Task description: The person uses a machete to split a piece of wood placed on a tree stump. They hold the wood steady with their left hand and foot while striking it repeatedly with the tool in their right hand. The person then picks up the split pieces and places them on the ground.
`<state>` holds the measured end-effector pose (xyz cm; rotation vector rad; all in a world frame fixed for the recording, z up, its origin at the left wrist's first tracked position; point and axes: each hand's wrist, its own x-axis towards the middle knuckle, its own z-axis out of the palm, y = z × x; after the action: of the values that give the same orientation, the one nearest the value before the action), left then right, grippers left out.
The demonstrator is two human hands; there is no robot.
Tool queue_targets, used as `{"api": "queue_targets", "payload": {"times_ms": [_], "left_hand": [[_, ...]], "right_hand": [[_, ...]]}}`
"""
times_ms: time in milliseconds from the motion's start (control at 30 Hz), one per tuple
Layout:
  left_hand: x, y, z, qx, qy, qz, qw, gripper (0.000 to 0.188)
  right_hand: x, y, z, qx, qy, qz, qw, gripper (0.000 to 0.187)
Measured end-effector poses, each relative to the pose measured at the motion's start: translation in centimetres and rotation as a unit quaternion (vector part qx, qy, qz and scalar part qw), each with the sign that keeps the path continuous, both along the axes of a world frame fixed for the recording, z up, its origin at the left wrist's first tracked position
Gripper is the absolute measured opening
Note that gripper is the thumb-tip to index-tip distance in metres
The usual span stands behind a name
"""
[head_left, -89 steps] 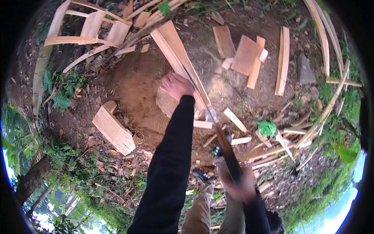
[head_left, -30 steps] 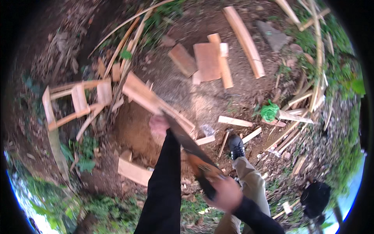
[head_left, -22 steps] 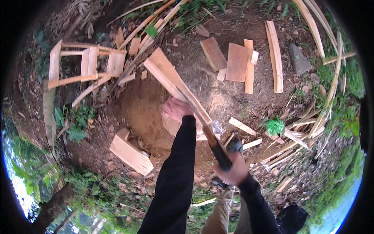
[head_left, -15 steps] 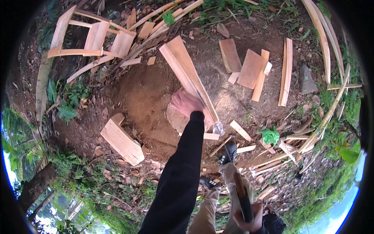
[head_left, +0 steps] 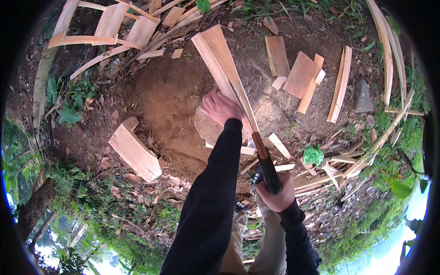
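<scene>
The left hand (head_left: 222,106) lies on the plank's left edge with its fingers bent downward; whether they grip the underside or only press, I cannot tell. The right hand (head_left: 280,191), beyond the plank's near end, is wrapped around the black grip of a saw (head_left: 261,146), whose thin blade runs along the plank (head_left: 222,52). With the left hand so close beside that blade, a jump out of the line could cut it, most likely through a twisted stroke. The plank slants away from the body and seems propped on the pale round stump (head_left: 205,127) showing to its left; with one hand bracing it, it might slide or roll under a hard push. A shoe (head_left: 258,178) sits just below the plank's near end, so a slipping saw could reach the foot. The loose offcut (head_left: 279,145) right of that end could trip a shifting step.
</scene>
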<state>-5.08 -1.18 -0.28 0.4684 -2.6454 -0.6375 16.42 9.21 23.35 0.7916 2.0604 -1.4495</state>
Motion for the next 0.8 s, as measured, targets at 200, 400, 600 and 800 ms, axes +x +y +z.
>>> {"api": "queue_targets", "payload": {"times_ms": [200,400,600,800], "left_hand": [[0.2,1.0,0.2,-0.001,-0.005,-0.004,1.0,0.028],[0.4,-0.9,-1.1,0.007,-0.013,0.0,1.0,0.029],[0.6,0.2,-1.1,-0.003,-0.017,-0.007,1.0,0.03],[-0.3,-0.5,-1.9,-0.055,0.015,0.001,0.998,0.031]], "right_hand": [[11.3,1.2,8.6,-0.02,-0.006,-0.042,0.999,0.021],[2.4,0.7,1.0,-0.032,0.053,-0.006,0.998,0.015],[9.0,1.7,5.9,-0.065,0.044,-0.01,0.997,0.015],[10.3,0.9,0.7,-0.028,0.12,-0.015,0.992,0.015]]}}
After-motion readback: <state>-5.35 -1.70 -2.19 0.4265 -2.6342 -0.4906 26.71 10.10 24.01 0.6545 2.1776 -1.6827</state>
